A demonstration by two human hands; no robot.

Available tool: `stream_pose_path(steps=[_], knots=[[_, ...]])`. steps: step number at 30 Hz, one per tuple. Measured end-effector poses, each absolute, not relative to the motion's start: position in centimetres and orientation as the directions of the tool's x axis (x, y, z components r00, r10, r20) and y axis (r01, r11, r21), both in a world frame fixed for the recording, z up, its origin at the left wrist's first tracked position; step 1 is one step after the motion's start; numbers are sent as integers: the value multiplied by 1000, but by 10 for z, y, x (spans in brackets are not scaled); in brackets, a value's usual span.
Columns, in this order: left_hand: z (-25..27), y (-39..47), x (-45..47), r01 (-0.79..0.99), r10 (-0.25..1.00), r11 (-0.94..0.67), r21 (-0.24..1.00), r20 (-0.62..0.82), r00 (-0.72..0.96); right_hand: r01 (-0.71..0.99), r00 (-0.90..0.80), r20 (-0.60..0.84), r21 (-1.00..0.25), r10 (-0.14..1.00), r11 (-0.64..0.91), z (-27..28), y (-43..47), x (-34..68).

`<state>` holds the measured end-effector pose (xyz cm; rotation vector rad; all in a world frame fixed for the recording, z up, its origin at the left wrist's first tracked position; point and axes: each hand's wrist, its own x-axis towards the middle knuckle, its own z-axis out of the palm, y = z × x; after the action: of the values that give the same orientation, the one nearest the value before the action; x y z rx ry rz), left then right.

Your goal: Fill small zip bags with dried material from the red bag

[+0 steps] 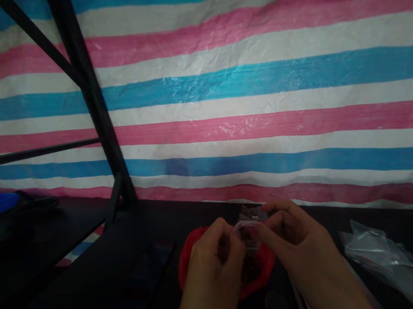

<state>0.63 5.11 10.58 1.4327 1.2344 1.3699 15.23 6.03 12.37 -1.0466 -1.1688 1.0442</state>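
Between my two hands is a small clear plastic bag (249,235), pinched at its edges. My left hand (213,260) grips its left side with thumb and fingers closed. From the right, my right hand (305,243) pinches the other side. Below the bag stands a red bowl (186,261), partly covered by my left hand. Small dark contents show inside the bowl, too dim to name. Just behind the bag, near the right fingertips, lies another small clear packet (254,212) with something in it.
A pile of clear plastic bags (391,261) lies to the right on the black table (153,212). A small round clear object (277,308) sits in front of the bowl. Left are a dark flat phone-like object (147,276) and a black metal frame (94,99). Striped sheeting (257,81) hangs behind.
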Motion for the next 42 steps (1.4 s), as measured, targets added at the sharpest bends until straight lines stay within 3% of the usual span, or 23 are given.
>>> stream_pose_path(steps=[6, 9, 11, 15, 18, 21, 24, 30, 36, 42], knots=[[110, 53, 4, -132, 938, -322, 937, 298, -178, -14, 18, 127, -992, 992, 127, 109, 63, 148], [108, 56, -3, -174, 954, -287, 942, 263, -146, -26, -36, 56, -998, 998, 55, 101, 67, 146], [105, 60, -11, -63, 951, -290, 955, 281, -130, -75, -38, 51, -996, 998, 48, 101, 70, 144], [91, 69, -32, 458, 858, -348, 818, 475, -196, -100, 93, 162, -980, 982, 171, 105, 75, 141], [72, 73, -45, 745, 837, -169, 646, 493, -238, 88, 125, 243, -968, 962, 233, 99, 79, 140], [54, 71, -52, 842, 895, 11, 540, 370, -248, 314, 86, 286, -917, 954, 246, 91, 81, 140], [47, 71, -56, 789, 944, -24, 613, 273, -183, 415, 107, 304, -879, 947, 235, 89, 81, 138], [56, 73, -64, 618, 944, -125, 776, 285, -166, 488, 111, 336, -838, 935, 243, 99, 74, 131], [68, 66, -66, 288, 960, -180, 941, 231, -155, 531, 125, 395, -801, 910, 275, 96, 72, 128], [73, 66, -67, 356, 969, -118, 927, 187, -165, 493, 122, 399, -819, 909, 293, 100, 69, 128]])
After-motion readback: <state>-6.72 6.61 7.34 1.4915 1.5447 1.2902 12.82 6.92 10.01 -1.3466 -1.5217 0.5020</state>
